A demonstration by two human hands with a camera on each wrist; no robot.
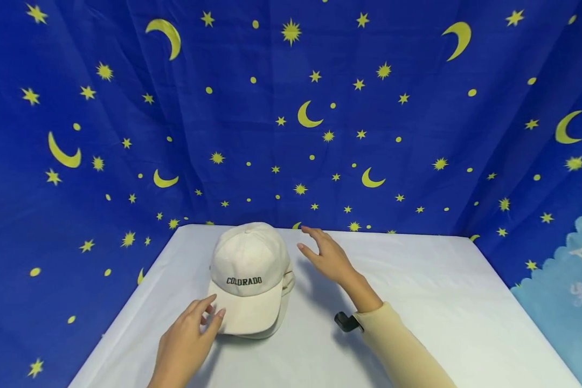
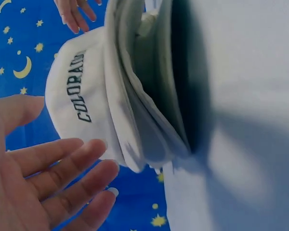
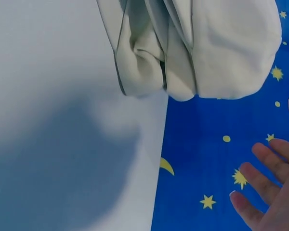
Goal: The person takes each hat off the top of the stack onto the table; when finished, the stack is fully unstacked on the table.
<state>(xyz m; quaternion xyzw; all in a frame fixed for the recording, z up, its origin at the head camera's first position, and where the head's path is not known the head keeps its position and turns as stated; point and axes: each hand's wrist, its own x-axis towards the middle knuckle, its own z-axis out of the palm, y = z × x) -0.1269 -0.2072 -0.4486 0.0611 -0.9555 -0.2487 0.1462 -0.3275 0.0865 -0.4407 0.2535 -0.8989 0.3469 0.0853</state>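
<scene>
A stack of cream baseball caps stands on the white table, its top cap [image 1: 249, 258] lettered COLORADO with the brim facing the near side. In the left wrist view several brims [image 2: 130, 115] show layered under the top cap. My left hand [image 1: 186, 334] is beside the brim's left edge, fingers spread and loosely bent, holding nothing. To the right of the stack my right hand [image 1: 331, 258] hovers over the table with relaxed fingers, apart from the caps. The right wrist view shows the folded backs of the lower caps [image 3: 144, 53].
The white-covered table [image 1: 417, 302] is bordered by a blue curtain [image 1: 252, 118] with yellow moons and stars. A light blue scalloped cloth [image 1: 567, 275] hangs at the right. A black strap-like piece [image 1: 346, 321] sits at my right sleeve [image 1: 402, 345].
</scene>
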